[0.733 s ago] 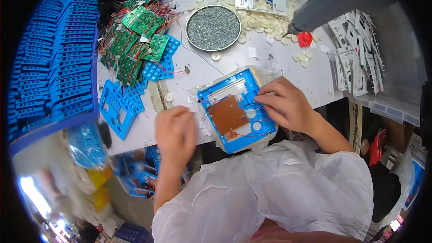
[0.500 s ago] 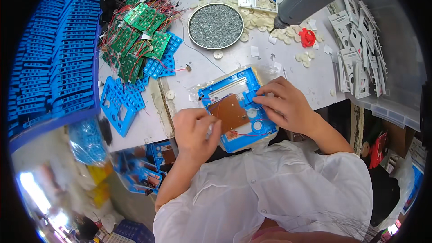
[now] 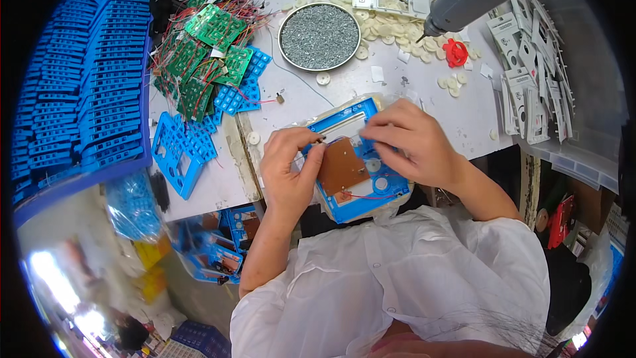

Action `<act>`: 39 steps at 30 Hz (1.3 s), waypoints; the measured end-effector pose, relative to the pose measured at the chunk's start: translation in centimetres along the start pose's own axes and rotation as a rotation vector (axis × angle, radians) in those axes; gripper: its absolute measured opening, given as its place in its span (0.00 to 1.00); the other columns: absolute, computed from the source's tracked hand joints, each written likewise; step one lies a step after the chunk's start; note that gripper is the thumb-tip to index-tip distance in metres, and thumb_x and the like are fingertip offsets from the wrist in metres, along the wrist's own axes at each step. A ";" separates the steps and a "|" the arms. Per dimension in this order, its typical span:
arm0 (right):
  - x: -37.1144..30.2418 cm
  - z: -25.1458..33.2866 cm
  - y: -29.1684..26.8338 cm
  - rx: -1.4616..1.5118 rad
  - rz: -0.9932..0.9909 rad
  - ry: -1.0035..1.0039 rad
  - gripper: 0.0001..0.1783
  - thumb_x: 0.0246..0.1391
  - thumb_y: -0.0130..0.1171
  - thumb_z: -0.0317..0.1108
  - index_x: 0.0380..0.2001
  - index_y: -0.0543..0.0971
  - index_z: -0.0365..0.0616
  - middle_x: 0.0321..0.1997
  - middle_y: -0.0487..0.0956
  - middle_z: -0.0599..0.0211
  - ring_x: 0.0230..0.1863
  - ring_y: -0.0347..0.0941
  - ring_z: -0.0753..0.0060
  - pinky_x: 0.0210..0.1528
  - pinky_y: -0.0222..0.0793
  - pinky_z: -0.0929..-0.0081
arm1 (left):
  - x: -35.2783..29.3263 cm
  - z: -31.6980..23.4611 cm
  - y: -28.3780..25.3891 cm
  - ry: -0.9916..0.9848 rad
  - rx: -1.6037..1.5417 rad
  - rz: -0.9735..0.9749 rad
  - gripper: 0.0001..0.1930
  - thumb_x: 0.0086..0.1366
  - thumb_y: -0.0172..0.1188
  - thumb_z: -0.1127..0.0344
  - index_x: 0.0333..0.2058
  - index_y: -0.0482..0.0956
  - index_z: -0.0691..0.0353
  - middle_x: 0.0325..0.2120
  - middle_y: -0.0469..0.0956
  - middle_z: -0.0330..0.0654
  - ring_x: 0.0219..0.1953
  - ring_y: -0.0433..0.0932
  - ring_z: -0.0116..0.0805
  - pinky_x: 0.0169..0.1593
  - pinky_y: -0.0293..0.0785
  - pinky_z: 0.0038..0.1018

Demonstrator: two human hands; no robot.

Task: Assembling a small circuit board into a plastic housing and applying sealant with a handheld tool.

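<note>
A blue plastic case (image 3: pixel 344 213) lies with its inner side up on a cream-coloured backing at the table's front edge. In it sits a brown circuit board (image 3: pixel 341 167), with thin red wires running beside it. My left hand (image 3: pixel 286 164) is at the case's left edge, thumb and forefinger closed on a small dark part (image 3: pixel 320 139) near the board's upper left corner. My right hand (image 3: pixel 417 146) bends over the case's upper right side, its fingertips drawn together there. Whatever they grip, if anything, is hidden.
A round dish of small screws (image 3: pixel 319 36) stands beyond the case. Left of it are heaped green circuit boards (image 3: pixel 215 26) with wires and blue keypads (image 3: pixel 238 96). A grey power tool (image 3: pixel 457 6) hangs at the right, near white panels (image 3: pixel 523 73). Blue casings (image 3: pixel 109 79) fill the far left.
My left hand has moved up along the case's left edge and now pinches the small dark part. My right hand has shifted slightly left and away from me.
</note>
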State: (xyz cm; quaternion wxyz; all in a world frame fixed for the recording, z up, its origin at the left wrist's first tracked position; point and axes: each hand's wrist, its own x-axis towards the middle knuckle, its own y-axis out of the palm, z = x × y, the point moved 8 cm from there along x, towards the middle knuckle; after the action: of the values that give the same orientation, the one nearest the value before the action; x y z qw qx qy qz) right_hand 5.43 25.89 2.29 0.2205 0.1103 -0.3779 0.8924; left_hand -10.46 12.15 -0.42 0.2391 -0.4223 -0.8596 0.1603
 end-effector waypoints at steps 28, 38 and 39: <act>0.1 -0.1 1.2 0.302 0.257 0.308 0.32 0.55 0.61 0.23 0.65 0.77 0.47 0.20 0.77 0.67 0.19 0.73 0.75 0.28 0.71 0.75 | -1.3 -2.8 1.0 0.356 0.194 -0.024 0.13 0.54 0.72 0.77 0.38 0.82 0.57 0.34 0.84 0.36 0.32 0.79 0.36 0.45 0.65 0.35; -0.3 -0.9 1.4 0.434 0.350 0.426 0.32 0.55 0.63 0.28 0.66 0.76 0.47 0.17 0.72 0.69 0.18 0.68 0.73 0.27 0.66 0.74 | -1.1 -3.4 1.3 0.409 0.190 0.016 0.14 0.54 0.72 0.77 0.39 0.83 0.57 0.34 0.84 0.37 0.32 0.79 0.36 0.44 0.65 0.35; -0.2 -1.3 0.3 0.417 0.340 0.462 0.32 0.55 0.63 0.28 0.65 0.77 0.46 0.17 0.72 0.69 0.18 0.67 0.75 0.27 0.66 0.74 | -1.3 -3.5 1.1 0.411 0.181 0.013 0.14 0.54 0.72 0.77 0.40 0.83 0.57 0.34 0.84 0.37 0.32 0.79 0.36 0.44 0.66 0.35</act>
State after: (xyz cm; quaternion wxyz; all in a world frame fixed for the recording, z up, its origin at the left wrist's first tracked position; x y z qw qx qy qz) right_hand 5.44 26.65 1.13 0.1211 -0.1163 -0.1405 0.9757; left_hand -7.18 12.01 1.64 0.4450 -0.4283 -0.7722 0.1489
